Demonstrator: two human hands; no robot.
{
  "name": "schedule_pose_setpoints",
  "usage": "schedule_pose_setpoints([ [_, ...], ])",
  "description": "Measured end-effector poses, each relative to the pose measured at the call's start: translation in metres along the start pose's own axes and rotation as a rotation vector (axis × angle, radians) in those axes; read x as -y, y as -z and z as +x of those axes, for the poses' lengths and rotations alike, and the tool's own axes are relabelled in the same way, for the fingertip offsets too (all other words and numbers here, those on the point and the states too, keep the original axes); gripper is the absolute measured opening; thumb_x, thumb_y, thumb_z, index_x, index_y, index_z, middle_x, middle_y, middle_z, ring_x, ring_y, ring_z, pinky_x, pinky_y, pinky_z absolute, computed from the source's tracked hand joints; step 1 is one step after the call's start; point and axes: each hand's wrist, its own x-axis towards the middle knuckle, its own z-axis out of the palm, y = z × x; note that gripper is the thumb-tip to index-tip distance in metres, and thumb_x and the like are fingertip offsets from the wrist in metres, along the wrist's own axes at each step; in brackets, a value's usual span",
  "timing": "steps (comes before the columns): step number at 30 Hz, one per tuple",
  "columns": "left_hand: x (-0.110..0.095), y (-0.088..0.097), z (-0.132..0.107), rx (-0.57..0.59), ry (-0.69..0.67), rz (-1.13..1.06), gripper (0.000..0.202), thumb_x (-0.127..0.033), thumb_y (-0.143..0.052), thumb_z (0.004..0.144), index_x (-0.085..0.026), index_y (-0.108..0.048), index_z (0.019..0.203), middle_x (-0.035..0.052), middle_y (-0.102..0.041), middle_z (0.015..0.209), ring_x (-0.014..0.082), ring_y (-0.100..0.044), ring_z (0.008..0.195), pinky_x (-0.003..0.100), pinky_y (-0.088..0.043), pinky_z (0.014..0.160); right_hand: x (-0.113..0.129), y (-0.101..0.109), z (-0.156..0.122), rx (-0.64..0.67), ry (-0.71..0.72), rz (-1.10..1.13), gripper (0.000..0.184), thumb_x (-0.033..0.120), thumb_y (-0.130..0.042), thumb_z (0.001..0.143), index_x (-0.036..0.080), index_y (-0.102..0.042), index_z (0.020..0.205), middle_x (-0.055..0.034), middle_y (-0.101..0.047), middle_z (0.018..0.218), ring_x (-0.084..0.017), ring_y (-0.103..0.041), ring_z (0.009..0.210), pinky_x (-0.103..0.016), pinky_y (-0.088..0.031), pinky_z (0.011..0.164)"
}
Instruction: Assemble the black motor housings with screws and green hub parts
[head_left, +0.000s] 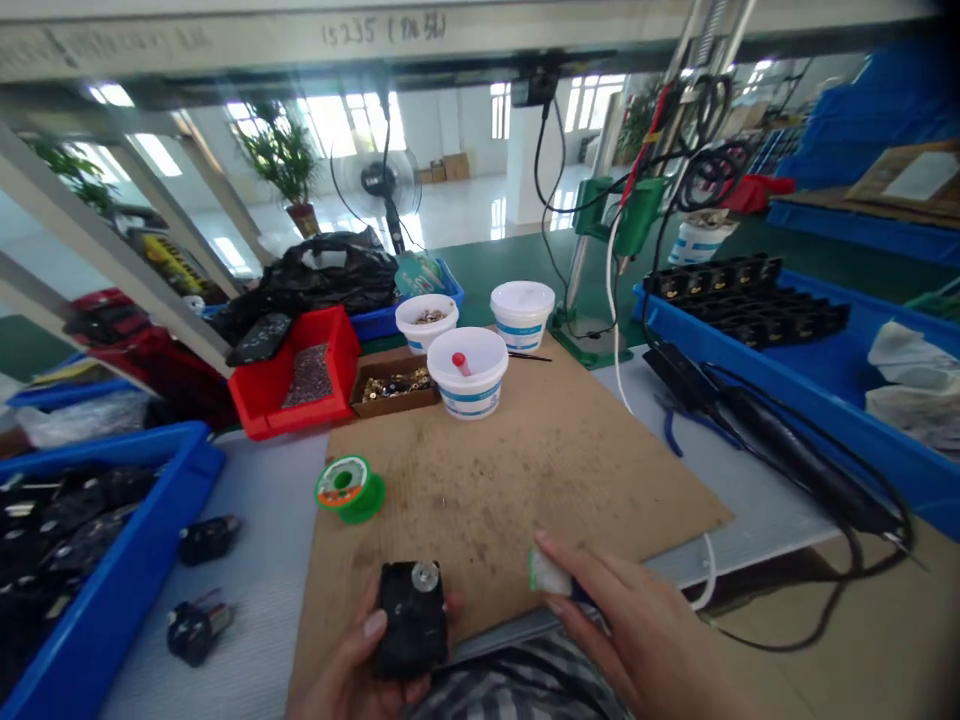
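My left hand (360,665) grips a small black box-shaped part (411,618) with a round metal piece on top, at the near edge of a brown cardboard sheet (517,470). My right hand (637,630) is just to its right, fingers closed on a small pale green and white object (549,575) with a dark piece under it; a white cable runs off beside it. A green spool of solder wire (349,488) lies on the cardboard to the left.
Blue bin (97,610) with black parts at left, two loose black parts (196,630) beside it. Red bin (289,385), a small brown box of brass pieces (394,385) and three white tubs (471,372) behind. Blue tray (810,390) with black parts and cabled tools at right.
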Motion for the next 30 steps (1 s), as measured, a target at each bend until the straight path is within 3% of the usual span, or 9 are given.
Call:
schedule_pose_setpoints([
  [3,0.014,0.008,-0.002,0.088,0.058,0.057,0.049,-0.040,-0.080,0.069,-0.026,-0.061,0.112,0.0059,-0.077,0.101,0.0246,-0.069,0.089,0.030,-0.048,0.072,0.012,-0.001,-0.007,0.050,0.070,0.012,0.033,0.022,-0.033,0.102,0.017,-0.051,0.129,-0.0110,-0.072,0.102,-0.021,-0.073,0.085,-0.029,-0.062,0.071],
  [6,0.020,0.009,-0.002,0.156,0.067,0.129,0.047,-0.043,-0.080,0.065,-0.024,-0.064,0.105,0.0023,-0.076,0.092,0.0224,-0.067,0.084,0.029,-0.046,0.071,0.022,-0.003,-0.008,0.091,0.110,0.074,0.035,0.021,-0.033,0.101,0.015,-0.048,0.133,-0.0112,-0.071,0.108,-0.018,-0.071,0.094,-0.025,-0.059,0.080],
  [10,0.024,0.013,-0.002,0.016,0.099,0.124,0.057,-0.052,-0.074,0.070,-0.024,-0.064,0.117,0.0044,-0.075,0.108,0.0280,-0.065,0.104,0.036,-0.047,0.089,0.030,-0.011,-0.006,0.040,0.178,0.154,0.041,0.038,-0.034,0.103,0.015,-0.046,0.135,-0.0120,-0.072,0.097,-0.019,-0.073,0.081,-0.024,-0.061,0.065],
  [12,0.028,0.016,-0.002,-0.032,0.033,0.202,0.058,-0.049,-0.078,0.069,-0.025,-0.063,0.120,0.0030,-0.072,0.116,0.0280,-0.061,0.112,0.035,-0.045,0.094,0.034,-0.018,-0.006,0.029,0.177,0.185,0.038,0.036,-0.034,0.104,0.017,-0.048,0.134,-0.0111,-0.071,0.093,-0.019,-0.073,0.077,-0.024,-0.061,0.061],
  [14,0.032,0.018,-0.002,-0.037,-0.023,0.298,0.057,-0.045,-0.082,0.067,-0.029,-0.064,0.119,0.0000,-0.072,0.111,0.0239,-0.065,0.099,0.031,-0.050,0.083,0.038,-0.024,-0.008,0.032,0.169,0.208,0.035,0.032,-0.036,0.103,0.018,-0.050,0.132,-0.0104,-0.071,0.091,-0.018,-0.073,0.075,-0.024,-0.061,0.061],
  [18,0.036,0.015,-0.005,0.003,0.009,0.350,0.057,-0.042,-0.080,0.069,-0.032,-0.061,0.122,-0.0015,-0.071,0.096,0.0157,-0.061,0.067,0.024,-0.050,0.054,0.043,-0.034,-0.015,0.041,0.164,0.232,0.032,0.030,-0.042,0.101,0.018,-0.052,0.128,-0.0094,-0.071,0.089,-0.019,-0.072,0.071,-0.025,-0.061,0.059],
  [26,0.033,0.019,-0.002,0.053,0.013,0.462,0.057,-0.039,-0.076,0.072,-0.033,-0.059,0.126,0.0002,-0.069,0.102,0.0161,-0.061,0.071,0.022,-0.051,0.054,0.044,-0.035,-0.015,0.037,0.155,0.256,0.032,0.028,-0.048,0.097,0.018,-0.054,0.127,-0.0082,-0.071,0.089,-0.018,-0.071,0.071,-0.023,-0.061,0.060],
  [30,0.032,0.015,-0.003,0.022,0.013,0.447,0.055,-0.039,-0.076,0.072,-0.033,-0.060,0.124,-0.0007,-0.068,0.099,0.0155,-0.060,0.070,0.021,-0.051,0.054,0.043,-0.033,-0.013,0.021,0.169,0.249,0.032,0.026,-0.049,0.096,0.017,-0.055,0.126,-0.0078,-0.072,0.089,-0.017,-0.072,0.070,-0.022,-0.061,0.060],
])
